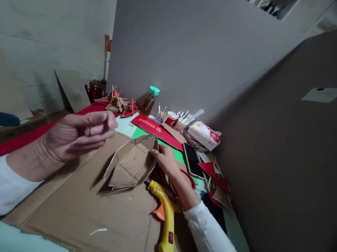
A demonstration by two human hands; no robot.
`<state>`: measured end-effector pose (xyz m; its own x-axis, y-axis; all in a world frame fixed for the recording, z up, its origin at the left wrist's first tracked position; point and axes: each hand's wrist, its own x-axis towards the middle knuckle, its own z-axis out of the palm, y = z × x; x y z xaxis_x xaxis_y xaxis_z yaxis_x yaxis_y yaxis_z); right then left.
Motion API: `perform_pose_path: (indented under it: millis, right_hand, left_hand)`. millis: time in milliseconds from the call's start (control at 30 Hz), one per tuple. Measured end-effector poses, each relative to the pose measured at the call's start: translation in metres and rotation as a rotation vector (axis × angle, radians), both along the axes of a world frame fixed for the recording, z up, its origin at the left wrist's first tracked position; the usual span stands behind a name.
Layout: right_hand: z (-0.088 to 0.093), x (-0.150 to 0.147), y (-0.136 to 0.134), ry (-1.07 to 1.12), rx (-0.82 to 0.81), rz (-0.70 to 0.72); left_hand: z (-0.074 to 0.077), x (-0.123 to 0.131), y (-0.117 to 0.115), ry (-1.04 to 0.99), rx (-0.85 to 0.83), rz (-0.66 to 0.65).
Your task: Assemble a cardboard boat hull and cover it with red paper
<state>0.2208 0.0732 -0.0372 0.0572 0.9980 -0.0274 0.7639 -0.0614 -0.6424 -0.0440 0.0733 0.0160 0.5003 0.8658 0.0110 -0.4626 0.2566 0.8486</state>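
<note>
A small open cardboard tray [133, 163], boat-shaped with low folded walls and dark drawn lines, rests on a large cardboard sheet [87, 213]. My right hand [166, 160] grips its right wall between thumb and fingers. To the left, my left hand [84, 135] hovers above the sheet, apart from the tray, with thumb and fingers pinched together; what they hold, if anything, I cannot make out. Under my right forearm lies a yellow hot glue gun [167, 222] with an orange trigger, its nozzle close to the tray. Red-handled scissors [191, 177] are partly hidden by that forearm.
At the back stand a teal-lidded bottle [149, 102], cups of pens [181, 123] and a tissue pack [204, 134]. Small cardboard-and-stick models [118, 101] sit back left. A phone [193, 160] and red scraps [209, 169] lie right, by a grey partition [288, 154].
</note>
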Motion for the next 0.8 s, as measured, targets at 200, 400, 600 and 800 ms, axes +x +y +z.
perform_pose_path:
  millis: [200, 400, 600, 800]
  right_hand:
    - [0.018, -0.012, -0.036, 0.165, 0.085, 0.091]
    - [0.020, -0.018, -0.082, 0.270, 0.019, 0.098]
    - [0.014, -0.020, -0.104, 0.315, -0.010, 0.006]
    - [0.013, -0.022, -0.110, 0.444, -0.042, 0.004]
  left_hand:
    - [-0.019, 0.014, 0.020, 0.240, 0.058, 0.162]
    - [-0.023, 0.033, -0.011, 0.404, 0.045, -0.120]
    - [-0.028, 0.039, -0.018, 0.499, 0.116, -0.208]
    - [-0.029, 0.048, -0.034, 0.653, 0.340, -0.036]
